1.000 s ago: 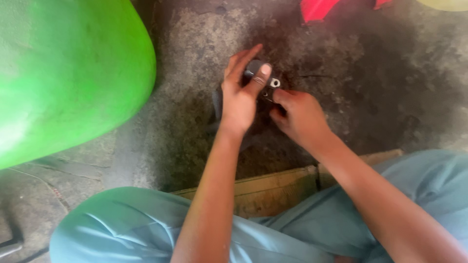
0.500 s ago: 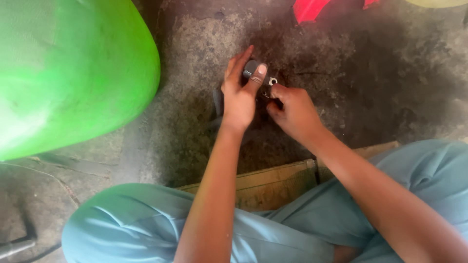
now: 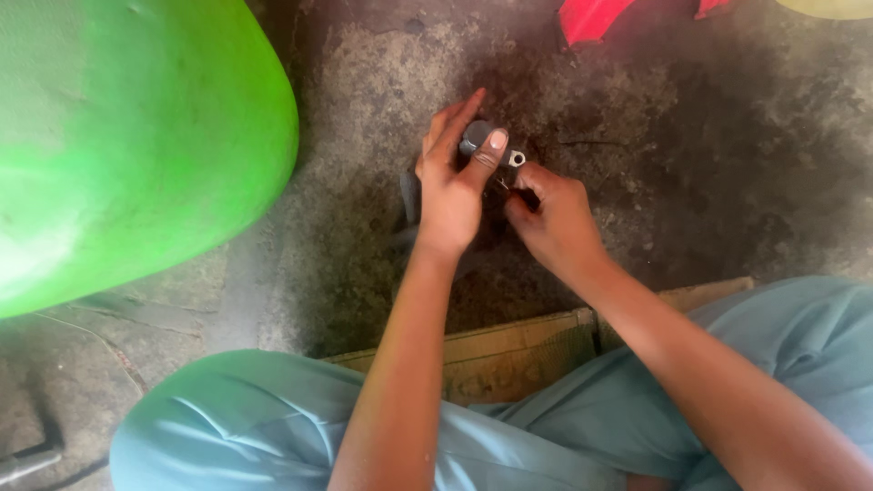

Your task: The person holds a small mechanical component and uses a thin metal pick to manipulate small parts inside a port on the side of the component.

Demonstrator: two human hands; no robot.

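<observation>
Two hands meet over the floor point(image 3: 727, 136): left hand point(image 3: 450, 186) pinches a small metal part point(image 3: 491, 145); right hand point(image 3: 556, 218) stays curled, its hold hidden.

Looks like a roadside repair workshop. The concrete floor point(image 3: 709, 136) is stained dark with oil and grime. A big green body panel point(image 3: 118, 145) and a red panel point(image 3: 591, 18) sit around, plus flattened cardboard point(image 3: 509, 350) as a seat.

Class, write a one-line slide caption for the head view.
Left hand grips a small grey metal part while right hand works beside it, above stained concrete floor.
</observation>
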